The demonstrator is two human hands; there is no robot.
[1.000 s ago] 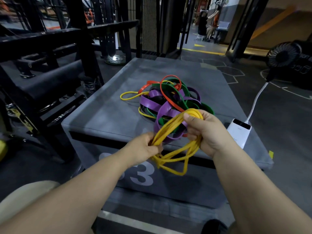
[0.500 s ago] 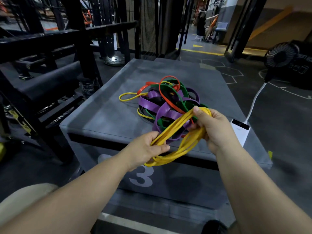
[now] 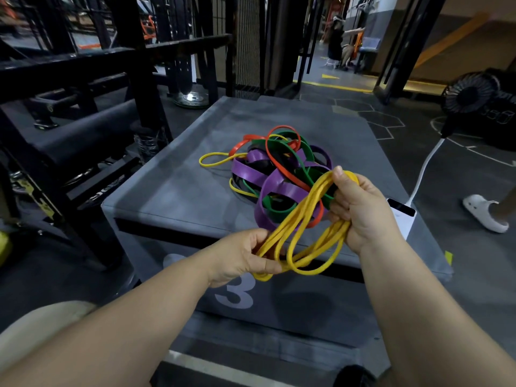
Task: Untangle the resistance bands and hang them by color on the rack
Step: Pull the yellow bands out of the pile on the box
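A bundle of thin yellow bands (image 3: 303, 227) stretches between my two hands above the near edge of a grey plyo box (image 3: 173, 191). My left hand (image 3: 243, 256) pinches the lower left end of the yellow loops. My right hand (image 3: 360, 208) grips the upper right end, thumb over the strands. Behind them on the box top lies a tangle of purple bands (image 3: 251, 170), green bands (image 3: 282, 148), orange bands (image 3: 275, 160) and another yellow band (image 3: 215, 159).
A black steel rack (image 3: 72, 88) stands to the left of the box. A white power bank (image 3: 402, 217) with a white cable lies at the box's right edge. A black fan (image 3: 469, 93) sits on the floor at right, and a person's foot in a white shoe (image 3: 484, 213).
My right hand has drawn the yellow bundle up and to the right, away from the tangle. The loops hang more spread between my hands. A white shoe has come into view at right.
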